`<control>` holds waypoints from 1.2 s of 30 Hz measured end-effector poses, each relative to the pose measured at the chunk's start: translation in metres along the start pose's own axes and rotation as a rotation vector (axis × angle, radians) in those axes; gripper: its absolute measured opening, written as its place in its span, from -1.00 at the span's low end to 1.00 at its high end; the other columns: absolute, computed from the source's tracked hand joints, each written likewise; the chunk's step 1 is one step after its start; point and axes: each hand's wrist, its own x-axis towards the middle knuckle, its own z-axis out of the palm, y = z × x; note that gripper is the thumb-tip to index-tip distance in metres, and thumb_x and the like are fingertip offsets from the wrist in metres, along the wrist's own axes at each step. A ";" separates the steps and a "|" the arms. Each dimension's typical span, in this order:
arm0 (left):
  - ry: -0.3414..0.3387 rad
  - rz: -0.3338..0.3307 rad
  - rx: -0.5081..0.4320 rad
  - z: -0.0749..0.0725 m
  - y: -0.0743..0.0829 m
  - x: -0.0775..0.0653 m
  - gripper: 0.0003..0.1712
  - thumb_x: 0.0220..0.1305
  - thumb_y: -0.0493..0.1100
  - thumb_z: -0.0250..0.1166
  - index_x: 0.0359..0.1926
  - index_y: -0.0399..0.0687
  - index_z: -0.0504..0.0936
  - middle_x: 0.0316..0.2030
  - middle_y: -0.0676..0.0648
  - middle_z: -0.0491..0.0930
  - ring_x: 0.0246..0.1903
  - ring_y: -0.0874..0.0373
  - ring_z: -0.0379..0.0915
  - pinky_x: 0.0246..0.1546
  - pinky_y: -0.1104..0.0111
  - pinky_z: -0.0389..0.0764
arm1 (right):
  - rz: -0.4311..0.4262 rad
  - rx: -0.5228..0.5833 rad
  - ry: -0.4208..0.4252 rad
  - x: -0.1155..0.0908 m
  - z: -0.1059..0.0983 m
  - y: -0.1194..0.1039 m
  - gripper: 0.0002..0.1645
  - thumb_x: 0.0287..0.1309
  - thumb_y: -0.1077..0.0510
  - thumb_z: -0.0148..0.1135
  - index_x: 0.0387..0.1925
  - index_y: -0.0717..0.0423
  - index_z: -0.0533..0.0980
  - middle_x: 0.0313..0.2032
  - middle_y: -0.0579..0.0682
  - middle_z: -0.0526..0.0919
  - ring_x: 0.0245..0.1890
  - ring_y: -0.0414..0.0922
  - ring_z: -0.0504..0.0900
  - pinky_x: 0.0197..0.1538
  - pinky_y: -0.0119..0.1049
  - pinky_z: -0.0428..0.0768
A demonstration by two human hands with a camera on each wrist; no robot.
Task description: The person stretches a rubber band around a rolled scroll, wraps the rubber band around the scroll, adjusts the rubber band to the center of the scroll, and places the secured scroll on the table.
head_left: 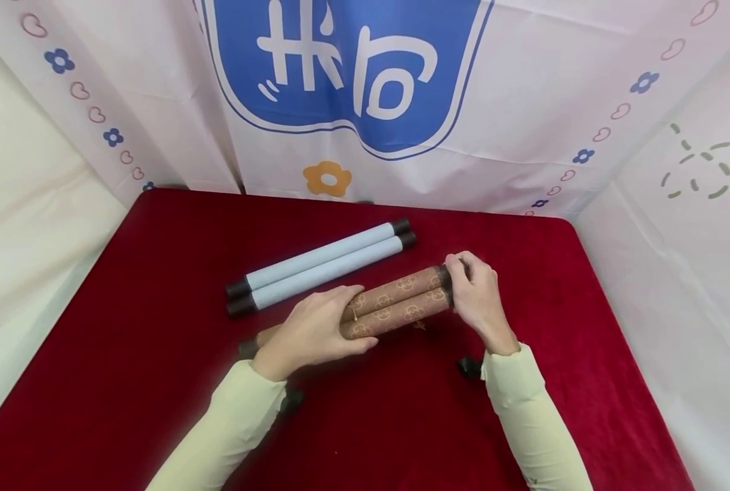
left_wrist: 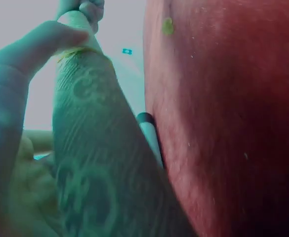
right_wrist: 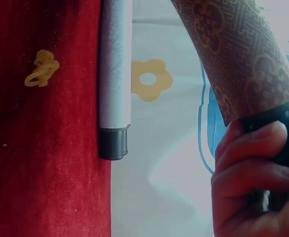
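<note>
1. gripping with the left hand (head_left: pixel 318 327) the pair of brown patterned rolls (head_left: pixel 395 312) near mid-length, with fingers over the far side and thumb along the near side.
2. gripping with the right hand (head_left: pixel 478 293) the dark end caps (head_left: pixel 448 288) at the pair's right end, with fingers curled.
3. holding the brown pair slanted upward to the right in the head view, seemingly off the red-covered desk (head_left: pixel 389 423).
4. bound, beside the left thumb, with a thin yellow band (left_wrist: pixel 80 52).
5. lying just beyond, on the desk, as a dark-capped pair of pale blue rolls (head_left: pixel 326 269).
6. lying crumpled on the desk, to the near side, as a yellow loop (right_wrist: pixel 42 69).
</note>
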 end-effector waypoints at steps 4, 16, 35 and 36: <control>0.005 -0.011 -0.010 0.001 0.001 -0.001 -0.04 0.06 0.39 0.55 0.33 -0.08 0.55 0.08 -0.01 0.72 -0.04 0.05 0.72 -0.08 0.07 0.73 | -0.006 0.001 -0.004 0.000 0.002 -0.001 -0.48 0.59 -0.19 0.00 -0.19 0.13 0.64 -0.48 0.15 0.59 -0.75 -0.04 0.54 -0.61 -0.10 0.63; 0.037 -0.050 -0.020 0.007 -0.009 -0.012 -0.07 -0.01 0.34 0.63 0.26 -0.07 0.60 0.01 0.02 0.70 -0.06 0.11 0.69 -0.06 0.11 0.72 | 0.048 -0.057 -0.017 0.003 -0.009 0.010 -0.44 0.61 -0.20 -0.07 -0.08 0.16 0.63 -0.31 0.24 0.62 -0.72 -0.06 0.55 -0.59 -0.13 0.65; 0.055 -0.114 0.107 -0.055 -0.045 0.001 -0.38 -0.05 0.29 0.68 -0.17 0.01 0.67 -0.48 0.08 0.52 -0.47 0.18 0.40 -0.49 0.28 0.43 | -0.008 -0.248 -0.221 0.002 -0.018 0.020 -0.40 0.64 -0.24 -0.10 0.11 0.14 0.62 -0.17 0.15 0.75 -0.25 -0.04 0.73 -0.12 -0.16 0.65; 0.040 -0.139 0.103 -0.064 -0.051 0.003 -0.35 -0.04 0.29 0.67 -0.11 -0.02 0.69 -0.43 0.05 0.58 -0.43 0.15 0.45 -0.44 0.23 0.49 | -0.031 -0.263 -0.246 0.002 -0.017 0.022 -0.48 0.62 -0.18 -0.02 0.08 0.13 0.64 -0.17 0.12 0.76 -0.25 -0.06 0.72 -0.10 -0.16 0.65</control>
